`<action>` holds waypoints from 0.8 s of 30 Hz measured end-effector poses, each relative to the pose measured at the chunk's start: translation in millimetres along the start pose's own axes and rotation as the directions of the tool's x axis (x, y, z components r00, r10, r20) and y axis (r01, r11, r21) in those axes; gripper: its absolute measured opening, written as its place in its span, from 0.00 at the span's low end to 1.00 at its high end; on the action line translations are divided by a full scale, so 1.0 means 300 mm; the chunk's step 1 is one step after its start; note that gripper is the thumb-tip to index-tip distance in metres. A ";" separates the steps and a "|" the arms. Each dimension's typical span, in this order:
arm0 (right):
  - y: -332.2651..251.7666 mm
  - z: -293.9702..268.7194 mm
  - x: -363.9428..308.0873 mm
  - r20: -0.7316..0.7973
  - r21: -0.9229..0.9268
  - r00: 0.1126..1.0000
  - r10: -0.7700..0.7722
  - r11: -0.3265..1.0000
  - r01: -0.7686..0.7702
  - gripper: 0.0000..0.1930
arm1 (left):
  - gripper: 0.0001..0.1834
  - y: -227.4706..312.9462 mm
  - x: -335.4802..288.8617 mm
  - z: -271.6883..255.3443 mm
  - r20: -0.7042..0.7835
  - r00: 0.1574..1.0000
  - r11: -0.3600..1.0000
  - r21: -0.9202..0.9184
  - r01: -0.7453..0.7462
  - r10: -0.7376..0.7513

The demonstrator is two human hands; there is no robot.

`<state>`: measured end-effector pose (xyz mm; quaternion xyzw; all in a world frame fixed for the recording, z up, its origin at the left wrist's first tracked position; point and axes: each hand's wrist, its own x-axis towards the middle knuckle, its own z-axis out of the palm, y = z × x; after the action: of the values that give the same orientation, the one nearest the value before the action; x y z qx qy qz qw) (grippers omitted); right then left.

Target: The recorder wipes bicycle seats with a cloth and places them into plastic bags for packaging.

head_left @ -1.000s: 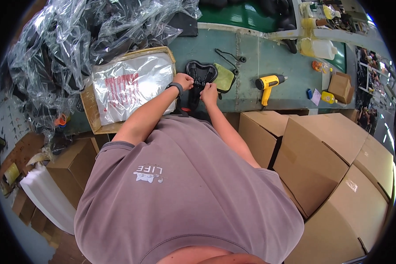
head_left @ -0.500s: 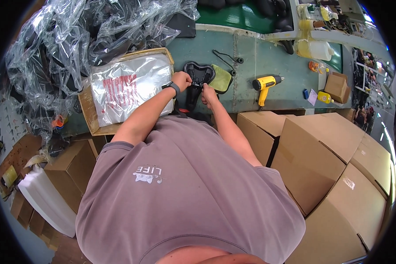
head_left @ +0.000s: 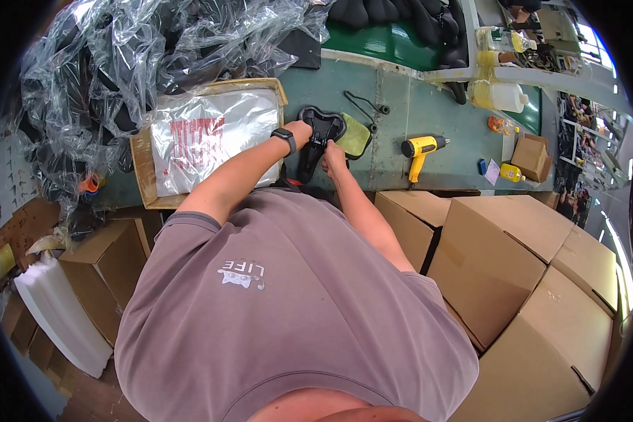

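Note:
A black bicycle saddle lies underside up on the green worktop, with its narrow nose pointing toward me and its rails showing. My left hand, below a dark wristwatch, grips the saddle's left side; its fingertips are partly hidden. On the right side, the closed fingers of my right hand hold the saddle by its edge. A yellow-green cloth pad lies just beyond the saddle on the right. Beside the pad rests a thin bent black tool.
Left stands an open carton holding a silver plastic bag. Clear wrap over dark items is heaped behind it. A yellow heat gun sits to the right, near a small box. Large cartons stand along the near right.
My left hand has shifted from a pinch at the saddle's upper left to lower against its side. My right hand stays at the right edge. The whole view has shifted slightly.

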<state>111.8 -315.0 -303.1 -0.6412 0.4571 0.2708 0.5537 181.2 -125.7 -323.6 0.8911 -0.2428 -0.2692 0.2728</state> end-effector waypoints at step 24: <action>0.000 0.128 -0.180 0.119 -0.013 0.931 -0.345 0.937 0.349 0.31 | 0.16 -0.224 -0.530 -0.013 -0.406 0.781 0.880 -0.249 0.404 -0.474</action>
<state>94.6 -262.7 -266.3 -0.7045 0.2994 0.2127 0.6073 85.6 17.1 -306.9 0.9379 0.0634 -0.1261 0.3168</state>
